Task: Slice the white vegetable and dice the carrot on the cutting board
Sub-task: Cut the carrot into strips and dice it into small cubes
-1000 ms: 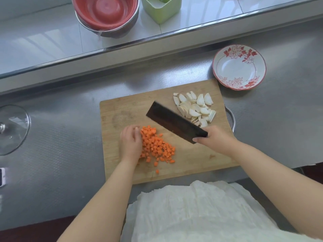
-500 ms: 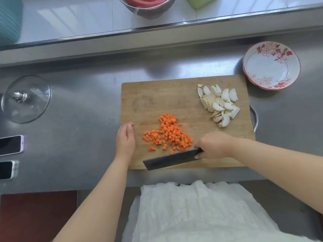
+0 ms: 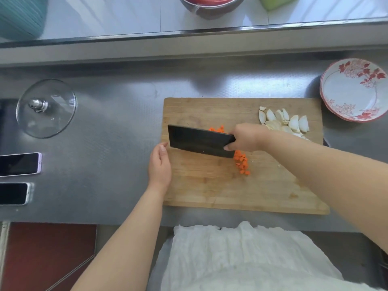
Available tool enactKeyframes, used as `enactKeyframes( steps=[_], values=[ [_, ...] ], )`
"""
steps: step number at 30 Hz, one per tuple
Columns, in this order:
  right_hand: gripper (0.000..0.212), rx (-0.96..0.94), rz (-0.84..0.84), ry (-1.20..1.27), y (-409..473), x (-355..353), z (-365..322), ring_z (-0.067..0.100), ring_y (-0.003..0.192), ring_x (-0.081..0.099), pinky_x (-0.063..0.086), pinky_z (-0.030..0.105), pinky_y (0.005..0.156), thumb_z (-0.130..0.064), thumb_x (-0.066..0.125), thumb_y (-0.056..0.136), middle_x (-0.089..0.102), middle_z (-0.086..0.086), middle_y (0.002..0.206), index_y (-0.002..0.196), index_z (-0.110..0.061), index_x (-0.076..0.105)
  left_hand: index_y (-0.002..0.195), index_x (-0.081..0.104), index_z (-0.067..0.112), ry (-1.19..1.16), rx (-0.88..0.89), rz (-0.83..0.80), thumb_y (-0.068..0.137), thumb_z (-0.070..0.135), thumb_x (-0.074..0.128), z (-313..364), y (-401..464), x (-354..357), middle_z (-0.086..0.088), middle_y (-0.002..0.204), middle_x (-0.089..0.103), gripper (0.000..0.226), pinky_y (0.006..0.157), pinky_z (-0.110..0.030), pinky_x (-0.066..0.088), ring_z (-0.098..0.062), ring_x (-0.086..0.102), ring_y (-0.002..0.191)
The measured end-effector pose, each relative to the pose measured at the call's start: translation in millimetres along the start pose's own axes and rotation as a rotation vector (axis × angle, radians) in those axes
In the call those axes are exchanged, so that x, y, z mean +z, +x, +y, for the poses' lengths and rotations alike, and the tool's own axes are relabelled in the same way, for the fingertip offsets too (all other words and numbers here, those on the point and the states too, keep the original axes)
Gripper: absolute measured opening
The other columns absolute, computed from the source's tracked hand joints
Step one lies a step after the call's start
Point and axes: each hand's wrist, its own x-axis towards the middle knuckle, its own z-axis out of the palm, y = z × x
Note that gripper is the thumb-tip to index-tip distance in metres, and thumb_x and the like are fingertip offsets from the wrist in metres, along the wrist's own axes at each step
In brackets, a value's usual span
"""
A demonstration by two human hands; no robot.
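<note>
Since half a second ago, cleaver has swung from the board's near edge up over the carrot dice.
Left hand, fingers relaxed, rests at the cutting board edge; right hand grips the cleaver, blade pointing left over the diced carrot; white slices lie beyond.

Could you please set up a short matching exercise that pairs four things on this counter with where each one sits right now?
Things:
1. cleaver
2. white slices
3. glass lid
4. flowered bowl

Places:
A. on the counter left of the cutting board
B. far right part of the board
C. off the board's far right corner
D. held in the right hand, over the diced carrot

Pairs: 1-D, 2-B, 3-A, 4-C
</note>
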Motion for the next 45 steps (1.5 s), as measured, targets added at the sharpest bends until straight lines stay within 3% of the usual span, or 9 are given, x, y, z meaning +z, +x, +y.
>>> enactKeyframes(
  steps=[11, 17, 21, 28, 32, 36, 39, 45],
  values=[
    [0.021, 0.190, 0.174, 0.448, -66, 42, -5, 0.016, 0.056, 0.051, 0.038, 0.028, 0.052, -0.039, 0.051, 0.095, 0.058, 0.002, 0.065, 0.089, -0.021, 0.062, 0.147, 0.032, 0.018, 0.098, 0.133, -0.141, 0.105, 0.024, 0.024, 8, 26, 8, 0.004, 0.151, 0.034, 0.043, 0.109, -0.019, 0.020, -0.006, 0.028, 0.138],
    [0.025, 0.467, 0.420, 0.687, -96, 90, -24, 0.019, 0.058, 0.052, 0.036, 0.029, 0.050, -0.037, 0.043, 0.099, 0.051, -0.001, 0.060, 0.091, -0.018, 0.058, 0.154, 0.008, 0.022, 0.472, 0.426, -0.308, 0.099, 0.052, 0.026, -2, 44, 24, 0.006, 0.161, 0.003, 0.065, 0.118, -0.032, 0.002, -0.007, -0.003, 0.146],
    [0.038, 0.682, 0.570, 0.627, -109, 117, -44, 0.022, 0.060, 0.054, 0.036, 0.029, 0.048, -0.046, 0.033, 0.100, 0.054, 0.000, 0.060, 0.077, -0.022, 0.051, 0.153, 0.011, 0.018, 0.414, 0.456, -0.328, 0.100, 0.050, 0.027, 1, 52, 32, 0.004, 0.161, 0.006, 0.064, 0.120, -0.036, 0.003, -0.008, -0.004, 0.147],
    [0.038, 0.952, 0.622, 0.622, -103, 149, -81, 0.027, 0.065, 0.052, 0.037, 0.031, 0.055, -0.045, 0.032, 0.100, 0.055, -0.001, 0.067, 0.090, -0.017, 0.056, 0.152, 0.019, 0.012, 0.380, 0.537, -0.415, 0.102, 0.042, 0.027, 5, 63, 36, 0.001, 0.159, 0.017, 0.059, 0.120, -0.033, 0.001, -0.011, 0.002, 0.147],
    [0.043, 0.951, 0.643, 0.708, -81, 150, -107, 0.032, 0.083, 0.061, 0.043, 0.034, 0.063, -0.044, 0.033, 0.100, 0.066, 0.009, 0.091, 0.117, -0.012, 0.056, 0.152, 0.019, 0.011, 0.364, 0.536, -0.439, 0.100, 0.042, 0.024, 6, 66, 38, 0.001, 0.159, 0.018, 0.061, 0.118, -0.028, -0.003, -0.011, 0.002, 0.147],
    [0.053, 0.913, 0.644, 0.792, -52, 136, -137, 0.033, 0.108, 0.059, 0.045, 0.037, 0.077, -0.043, 0.034, 0.101, 0.061, 0.012, 0.122, 0.140, -0.009, 0.039, 0.152, 0.018, 0.012, 0.339, 0.545, -0.500, 0.100, 0.018, 0.029, 8, 71, 33, 0.001, 0.159, 0.017, 0.054, 0.117, -0.025, -0.005, -0.010, 0.002, 0.147],
    [0.056, 0.869, 0.635, 0.801, -33, 125, -155, 0.031, 0.108, 0.059, 0.043, 0.034, 0.072, -0.044, 0.033, 0.101, 0.059, 0.011, 0.124, 0.144, -0.008, 0.033, 0.152, 0.016, 0.011, 0.284, 0.502, -0.552, 0.098, 0.010, 0.030, 14, 73, 26, -0.001, 0.159, 0.015, 0.056, 0.120, -0.032, -0.002, -0.010, 0.001, 0.146],
    [0.057, 0.763, 0.629, 0.745, -6, 112, -182, 0.028, 0.102, 0.062, 0.040, 0.031, 0.065, -0.044, 0.032, 0.101, 0.063, 0.010, 0.117, 0.144, -0.007, 0.033, 0.152, 0.015, 0.011, 0.271, 0.497, -0.594, 0.100, 0.013, 0.027, 18, 85, 17, -0.002, 0.159, 0.015, 0.054, 0.120, -0.040, 0.007, -0.013, 0.006, 0.147]
  ],
)
